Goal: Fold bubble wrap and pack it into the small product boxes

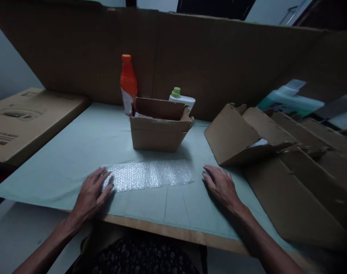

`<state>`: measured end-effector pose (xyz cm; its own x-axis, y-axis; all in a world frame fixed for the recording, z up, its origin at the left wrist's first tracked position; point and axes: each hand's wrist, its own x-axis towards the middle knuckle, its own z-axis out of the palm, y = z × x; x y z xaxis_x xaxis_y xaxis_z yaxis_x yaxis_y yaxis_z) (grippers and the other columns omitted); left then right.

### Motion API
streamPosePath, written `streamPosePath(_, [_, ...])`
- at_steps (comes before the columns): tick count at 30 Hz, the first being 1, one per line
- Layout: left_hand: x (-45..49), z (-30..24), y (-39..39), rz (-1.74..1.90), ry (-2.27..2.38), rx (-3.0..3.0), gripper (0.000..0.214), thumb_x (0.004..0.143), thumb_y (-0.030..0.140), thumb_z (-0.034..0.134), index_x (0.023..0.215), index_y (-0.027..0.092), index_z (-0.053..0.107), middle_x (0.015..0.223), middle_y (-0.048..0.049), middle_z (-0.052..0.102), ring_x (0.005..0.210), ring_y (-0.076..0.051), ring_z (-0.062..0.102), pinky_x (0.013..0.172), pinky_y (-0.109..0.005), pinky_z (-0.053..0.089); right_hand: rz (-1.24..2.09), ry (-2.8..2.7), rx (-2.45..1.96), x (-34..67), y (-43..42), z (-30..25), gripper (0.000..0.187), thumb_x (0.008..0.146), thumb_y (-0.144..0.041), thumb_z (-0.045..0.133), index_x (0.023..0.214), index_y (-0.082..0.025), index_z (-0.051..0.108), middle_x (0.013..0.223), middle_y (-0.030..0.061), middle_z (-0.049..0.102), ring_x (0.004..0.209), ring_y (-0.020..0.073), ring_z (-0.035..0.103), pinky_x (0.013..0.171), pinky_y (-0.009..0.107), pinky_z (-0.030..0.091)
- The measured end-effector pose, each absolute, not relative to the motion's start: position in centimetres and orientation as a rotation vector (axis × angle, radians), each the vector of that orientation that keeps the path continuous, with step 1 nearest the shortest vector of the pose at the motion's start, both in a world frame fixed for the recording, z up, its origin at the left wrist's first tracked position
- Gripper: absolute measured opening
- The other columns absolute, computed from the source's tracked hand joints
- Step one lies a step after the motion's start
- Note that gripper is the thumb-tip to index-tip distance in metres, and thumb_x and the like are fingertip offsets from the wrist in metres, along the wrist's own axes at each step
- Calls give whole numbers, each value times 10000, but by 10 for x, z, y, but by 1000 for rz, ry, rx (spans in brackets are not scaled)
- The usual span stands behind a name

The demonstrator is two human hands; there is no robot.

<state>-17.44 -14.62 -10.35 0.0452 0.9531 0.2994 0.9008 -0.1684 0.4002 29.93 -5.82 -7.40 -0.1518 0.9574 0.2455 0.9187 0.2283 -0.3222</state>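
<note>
A strip of clear bubble wrap (149, 176) lies flat across the light green cloth on the table. At its left end rests my left hand (95, 190), fingers apart, touching the edge of the wrap. My right hand (221, 185) lies on the cloth a little beyond the right end of the strip, apart from it, with its fingers loosely stretched and nothing in them. Behind the wrap stands a small open cardboard box (160, 133), with something partly hidden inside it.
An orange bottle (128, 82) and a white bottle with a green cap (182, 99) stand behind the small box. Several open cardboard boxes (298, 194) crowd the right side, near a teal bottle (293, 101). A flat carton (33, 118) lies at left. A tall cardboard panel (219, 57) closes the back.
</note>
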Motion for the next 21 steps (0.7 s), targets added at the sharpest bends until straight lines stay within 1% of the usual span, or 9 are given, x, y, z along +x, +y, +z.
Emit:
streamPosePath(4, [-175, -105, -139, 683, 2310, 1982, 557, 917, 559, 418, 1270, 163, 590, 1405, -188, 564, 1376, -382, 465, 1125, -573, 385, 256, -2098, -1698, 256, -42, -67, 405, 914, -350, 487, 1217, -137, 651, 1312, 199, 658, 1219, 358, 575, 1021, 524, 412])
streamPosePath(6, [-172, -105, -134, 619, 2336, 1948, 506, 884, 534, 428, 1133, 151, 645, 1389, -207, 570, 1374, -416, 457, 1107, -590, 392, 293, -2101, -1680, 230, -31, -68, 345, 876, -324, 545, 1135, -130, 666, 1312, 211, 649, 1214, 358, 565, 1015, 506, 414])
streamPosePath(8, [-172, -101, -131, 655, 2310, 1944, 395, 853, 476, 442, 972, 172, 664, 1349, -201, 604, 1342, -420, 489, 1073, -579, 422, 352, -2117, -1642, 214, -28, -68, 222, 841, -272, 580, 996, -149, 681, 1220, 176, 689, 1141, 316, 596, 983, 449, 434])
streamPosePath(10, [-174, -93, -129, 695, 2274, 1886, 303, 842, 436, 450, 899, 207, 640, 1208, -154, 690, 1198, -374, 607, 978, -515, 497, 422, -2139, -1598, 211, -39, -64, 157, 844, -238, 568, 938, -171, 674, 1041, 104, 725, 967, 241, 638, 882, 365, 473])
streamPosePath(11, [-175, -86, -128, 697, 2259, 1835, 278, 843, 431, 454, 900, 221, 628, 1112, -121, 725, 1084, -339, 662, 909, -467, 528, 470, -2143, -1576, 214, -50, -61, 173, 854, -237, 560, 971, -176, 673, 945, 67, 719, 865, 208, 637, 812, 329, 484])
streamPosePath(13, [-176, -68, -121, 681, 2229, 1766, 269, 847, 437, 473, 954, 238, 618, 975, -69, 752, 888, -279, 706, 787, -379, 540, 641, -2111, -1527, 222, -82, -51, 323, 869, -257, 561, 1170, -178, 646, 799, 4, 664, 698, 165, 589, 685, 285, 474])
streamPosePath(16, [-162, -42, -96, 669, 2143, 1927, 307, 837, 386, 516, 1083, 232, 620, 992, -63, 759, 852, -260, 713, 759, -340, 519, 1069, -1981, -1435, 230, -139, -34, 598, 873, -293, 595, 1457, -215, 494, 757, -29, 616, 639, 147, 551, 632, 272, 462])
streamPosePath(18, [-138, -34, -70, 613, 2044, 2122, 332, 842, 278, 511, 1150, 214, 620, 953, -70, 760, 845, -258, 707, 756, -340, 513, 1357, -1896, -1372, 230, -173, -28, 583, 874, -313, 613, 1448, -261, 530, 871, 5, 670, 734, 163, 602, 703, 301, 496])
streamPosePath(21, [-93, -38, -34, 588, 1882, 2233, 377, 832, 176, 535, 1190, 224, 643, 1015, -67, 753, 953, -251, 689, 874, -357, 505, 1716, -1752, -1318, 221, -210, -32, 486, 854, -336, 640, 1339, -309, 639, 1039, 46, 706, 823, 189, 637, 742, 333, 529])
